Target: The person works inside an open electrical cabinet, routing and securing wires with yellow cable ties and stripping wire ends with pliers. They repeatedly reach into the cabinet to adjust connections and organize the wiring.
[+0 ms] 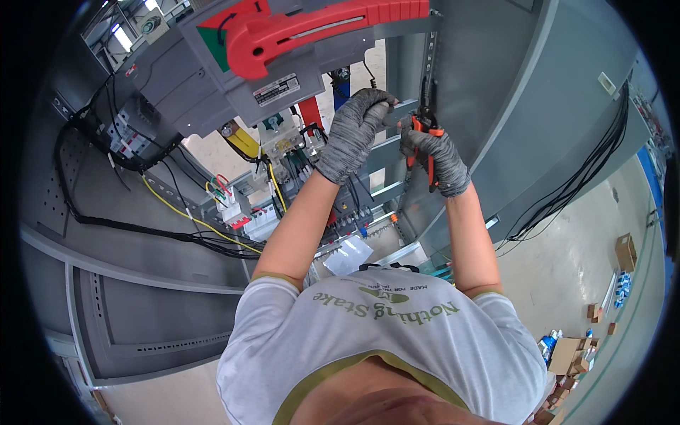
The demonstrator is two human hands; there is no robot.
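Observation:
My right hand point(443, 159), in a grey knit glove, is wrapped round the orange handles of a pair of pliers point(427, 127). Their dark jaws point up, away from me, near a slotted upright rail. Left of them, my left hand point(350, 138), gloved the same way, has its fingers pinched together; what lies between them, if anything, is too small to make out. It is over the wiring inside an open metal cabinet, below a large grey switch point(276, 88) with a red lever handle point(319, 32).
Yellow point(244, 145), red point(310, 113) and blue point(341, 88) bars run below the switch. A black cable bundle point(106, 221) crosses the cabinet's left side. More black wires point(595, 166) hang on the grey panel at right. Cardboard boxes point(564, 354) lie on the floor.

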